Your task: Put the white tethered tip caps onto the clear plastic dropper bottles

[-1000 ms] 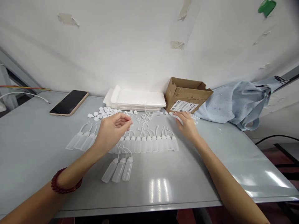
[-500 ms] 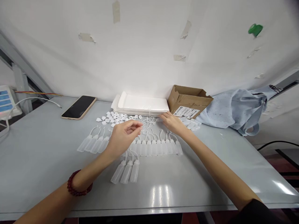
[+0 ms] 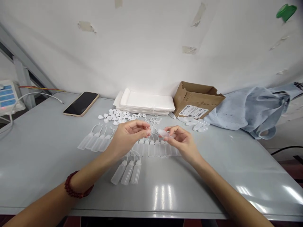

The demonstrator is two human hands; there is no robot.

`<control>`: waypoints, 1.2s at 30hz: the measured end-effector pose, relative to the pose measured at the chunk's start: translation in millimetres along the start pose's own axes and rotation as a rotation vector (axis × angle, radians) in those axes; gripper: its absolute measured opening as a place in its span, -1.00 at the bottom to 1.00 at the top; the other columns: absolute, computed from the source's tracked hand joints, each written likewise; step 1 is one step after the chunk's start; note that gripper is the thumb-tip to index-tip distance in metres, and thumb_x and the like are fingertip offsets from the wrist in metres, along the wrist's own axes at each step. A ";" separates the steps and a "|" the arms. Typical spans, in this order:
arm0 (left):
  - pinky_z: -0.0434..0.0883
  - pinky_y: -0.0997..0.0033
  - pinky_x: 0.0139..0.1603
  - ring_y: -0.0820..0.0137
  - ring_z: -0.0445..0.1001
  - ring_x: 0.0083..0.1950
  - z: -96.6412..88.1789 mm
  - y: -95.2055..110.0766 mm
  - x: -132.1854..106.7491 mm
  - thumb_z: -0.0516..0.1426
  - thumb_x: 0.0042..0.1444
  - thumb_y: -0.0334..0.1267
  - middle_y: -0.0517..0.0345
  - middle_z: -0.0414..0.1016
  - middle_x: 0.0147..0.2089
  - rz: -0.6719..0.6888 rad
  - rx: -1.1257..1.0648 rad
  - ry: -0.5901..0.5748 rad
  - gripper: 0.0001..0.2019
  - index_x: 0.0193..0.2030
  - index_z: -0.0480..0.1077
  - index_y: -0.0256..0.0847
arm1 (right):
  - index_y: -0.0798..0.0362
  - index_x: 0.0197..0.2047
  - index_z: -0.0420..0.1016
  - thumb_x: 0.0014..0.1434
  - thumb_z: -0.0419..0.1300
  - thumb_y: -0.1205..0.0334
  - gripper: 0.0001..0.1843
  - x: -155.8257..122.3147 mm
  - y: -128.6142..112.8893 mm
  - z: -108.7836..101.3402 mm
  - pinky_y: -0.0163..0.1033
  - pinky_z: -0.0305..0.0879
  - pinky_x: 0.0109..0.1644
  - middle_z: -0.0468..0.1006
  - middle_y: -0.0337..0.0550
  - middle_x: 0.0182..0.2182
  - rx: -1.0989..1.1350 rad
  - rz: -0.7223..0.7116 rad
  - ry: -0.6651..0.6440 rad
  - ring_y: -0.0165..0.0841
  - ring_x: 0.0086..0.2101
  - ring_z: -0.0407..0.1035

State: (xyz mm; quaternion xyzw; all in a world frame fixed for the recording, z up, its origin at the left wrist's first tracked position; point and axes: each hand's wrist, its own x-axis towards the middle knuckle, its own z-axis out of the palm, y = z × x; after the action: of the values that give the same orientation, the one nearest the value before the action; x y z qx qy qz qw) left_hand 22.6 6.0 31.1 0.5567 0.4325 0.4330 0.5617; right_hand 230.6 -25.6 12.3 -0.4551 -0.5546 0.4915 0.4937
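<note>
My right hand (image 3: 181,140) pinches a small translucent squeeze bottle (image 3: 163,133), tilted nearly flat with its end toward my left hand. My left hand (image 3: 132,134) is closed, thumb against fingertips; whatever sits between them is too small to make out. Beneath and behind the hands stands a row of similar bottles (image 3: 151,148) with thin white stems, partly covered. More such bottles (image 3: 94,142) lie to the left, and three bottles (image 3: 128,173) lie in front. Beyond my fingers is a tangle of thin white stems (image 3: 155,120). White caps (image 3: 115,117) are heaped behind my left hand.
Several loose bottles (image 3: 197,125) lie right of my right hand, by a cardboard box (image 3: 196,104). White envelopes (image 3: 146,100) are stacked at the wall. A phone (image 3: 81,104) and a white cable (image 3: 44,93) are at left, light-blue cloth (image 3: 246,110) at right.
My right hand has come back from beside the envelopes and box toward my left hand, now with a bottle in its fingers. My left hand has shifted slightly right, still closed.
</note>
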 end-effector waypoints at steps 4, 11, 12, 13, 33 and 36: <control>0.53 0.51 -0.24 0.45 0.55 -0.32 2.8 -0.1 -3.5 0.30 -0.04 -0.27 0.22 0.57 -0.35 0.012 -0.042 -0.057 -0.88 -0.31 0.53 -0.17 | 0.03 -0.44 0.30 0.04 0.34 0.22 -0.75 -10.1 -4.5 10.4 -0.21 0.35 -0.15 0.44 -0.20 -0.19 0.074 0.045 -0.042 -0.38 -0.25 0.43; 0.51 0.50 -0.21 0.44 0.54 -0.29 6.7 4.0 -11.1 0.27 0.01 -0.28 0.22 0.57 -0.35 0.036 0.041 -0.111 -0.93 -0.33 0.53 -0.16 | 0.01 -0.43 0.32 0.08 0.30 0.27 -0.81 -16.0 -7.1 12.0 -0.28 0.33 -0.24 0.44 -0.24 -0.22 0.094 0.032 -0.070 -0.40 -0.24 0.42; 0.51 0.49 -0.21 0.43 0.54 -0.28 6.9 4.3 -11.3 0.27 0.01 -0.27 0.22 0.57 -0.34 0.042 0.054 -0.112 -0.93 -0.33 0.53 -0.16 | 0.01 -0.42 0.32 0.09 0.29 0.28 -0.82 -16.4 -6.8 12.4 -0.28 0.33 -0.24 0.44 -0.23 -0.21 0.091 0.028 -0.071 -0.40 -0.23 0.42; 0.52 0.48 -0.21 0.42 0.54 -0.28 7.1 4.4 -11.2 0.26 0.02 -0.27 0.21 0.57 -0.34 0.045 0.064 -0.114 -0.93 -0.33 0.53 -0.17 | 0.01 -0.41 0.32 0.10 0.29 0.29 -0.82 -16.8 -6.3 13.0 -0.28 0.33 -0.25 0.44 -0.22 -0.21 0.083 0.024 -0.069 -0.40 -0.23 0.42; 0.50 0.61 -0.19 0.55 0.51 -0.27 14.8 1.0 -18.8 0.26 0.05 -0.33 0.26 0.52 -0.28 0.056 -0.021 -0.138 -0.81 -0.16 0.47 -0.17 | -0.16 0.12 0.28 0.25 0.14 0.26 -0.62 -34.2 8.0 24.5 -0.20 0.41 -0.12 0.53 -0.14 -0.08 -0.236 -0.173 0.024 -0.29 -0.04 0.43; 0.50 0.54 -0.16 0.52 0.49 -0.23 18.7 0.3 -23.1 0.25 0.06 -0.34 0.23 0.50 -0.24 0.083 0.017 -0.114 -0.73 -0.07 0.43 -0.16 | -0.16 0.16 0.28 0.27 0.11 0.30 -0.60 -35.6 6.4 26.7 -0.16 0.38 -0.04 0.51 -0.13 0.00 -0.271 -0.185 -0.036 -0.29 -0.02 0.41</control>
State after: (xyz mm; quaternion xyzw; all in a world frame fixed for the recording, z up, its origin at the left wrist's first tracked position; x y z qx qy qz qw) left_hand 34.8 -21.0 31.7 0.6028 0.3802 0.4197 0.5621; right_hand 207.7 -62.7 1.5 -0.4557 -0.6641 0.3724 0.4611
